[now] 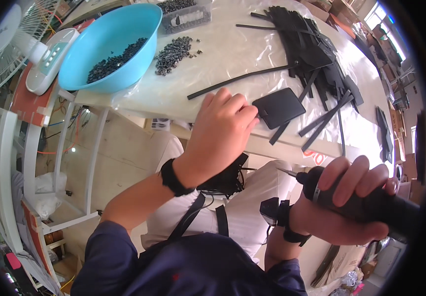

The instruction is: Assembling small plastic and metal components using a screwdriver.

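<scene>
My left hand (221, 133) rests with curled fingers on the table edge, its fingertips touching a flat black rectangular plate (279, 107). My right hand (351, 202) is wrapped around the black handle of a power screwdriver (365, 202), held below the table edge with its thin bit pointing left. A long black strip (240, 79) lies just beyond my left hand. Both wrists wear black bands.
A blue bowl (112, 44) holding small black parts sits at the table's left end, beside a loose pile of black parts (173, 52) and a clear box (186, 17). A heap of black strips (314, 54) covers the right. A white fan (30, 44) stands at left.
</scene>
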{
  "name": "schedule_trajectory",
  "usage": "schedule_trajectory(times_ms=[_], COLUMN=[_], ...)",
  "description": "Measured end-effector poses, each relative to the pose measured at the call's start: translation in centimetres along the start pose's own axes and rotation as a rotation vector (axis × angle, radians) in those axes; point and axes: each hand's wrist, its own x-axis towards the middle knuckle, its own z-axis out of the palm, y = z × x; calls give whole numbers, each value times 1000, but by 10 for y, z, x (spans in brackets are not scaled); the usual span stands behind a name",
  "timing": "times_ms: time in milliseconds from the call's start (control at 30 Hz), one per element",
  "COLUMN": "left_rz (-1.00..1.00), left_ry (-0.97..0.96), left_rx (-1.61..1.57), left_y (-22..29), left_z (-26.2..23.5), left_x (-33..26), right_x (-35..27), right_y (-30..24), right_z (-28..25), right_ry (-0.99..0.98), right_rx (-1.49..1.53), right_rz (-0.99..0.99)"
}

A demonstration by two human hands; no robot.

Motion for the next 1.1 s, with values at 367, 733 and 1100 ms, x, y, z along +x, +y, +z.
schedule_trajectory(times_ms=[367,733,1100], left_rz=[-208,-132,-134], left_ry=[-105,-103,-150], left_rx=[-79,-79,-78], left_y=[-7,-15,-14], left_z=[1,6,2], left_x=[3,2,4], right_x=[28,28,26], right_y=[87,95,93], right_z=[0,-24,-13], right_ry=[17,-258,-147], right_rx=[-385,-291,-308], right_rz=[58,70,134])
